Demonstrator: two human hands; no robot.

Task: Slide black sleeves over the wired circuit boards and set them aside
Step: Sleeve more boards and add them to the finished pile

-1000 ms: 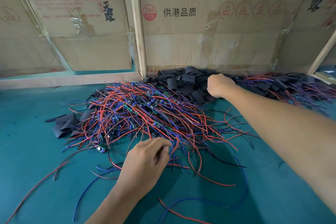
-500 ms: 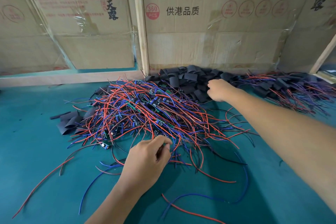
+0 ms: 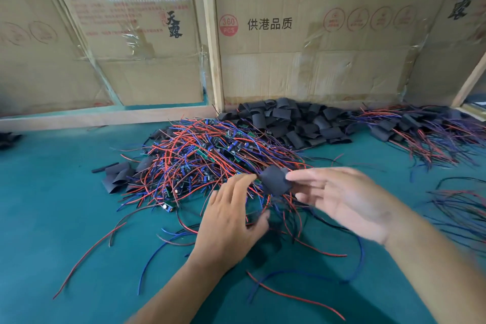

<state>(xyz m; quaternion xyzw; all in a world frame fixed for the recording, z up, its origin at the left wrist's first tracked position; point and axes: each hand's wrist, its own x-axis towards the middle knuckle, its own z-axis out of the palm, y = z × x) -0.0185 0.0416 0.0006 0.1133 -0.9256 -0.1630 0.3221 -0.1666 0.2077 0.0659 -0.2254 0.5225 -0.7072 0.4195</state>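
Observation:
A heap of wired circuit boards (image 3: 207, 155) with red and blue leads lies mid-table. Behind it, against the cardboard, sits a pile of black sleeves (image 3: 292, 121). My right hand (image 3: 349, 200) pinches one black sleeve (image 3: 274, 180) between fingertips and thumb, just above the near edge of the heap. My left hand (image 3: 231, 216) is beside it, its fingertips at the sleeve's left edge and its thumb closed over a few leads. The board on those leads is hidden under the fingers.
Sleeved boards (image 3: 420, 129) lie in a pile at the back right, with more wires (image 3: 462, 208) at the right edge. A few flat sleeves (image 3: 118, 174) lie left of the heap. Loose red and blue wires (image 3: 297, 297) trail over the green mat. Cardboard walls (image 3: 302, 68) close the back.
My right hand has come back from the sleeve pile carrying one black sleeve. My left hand rose slightly and moved right with its leads to meet it.

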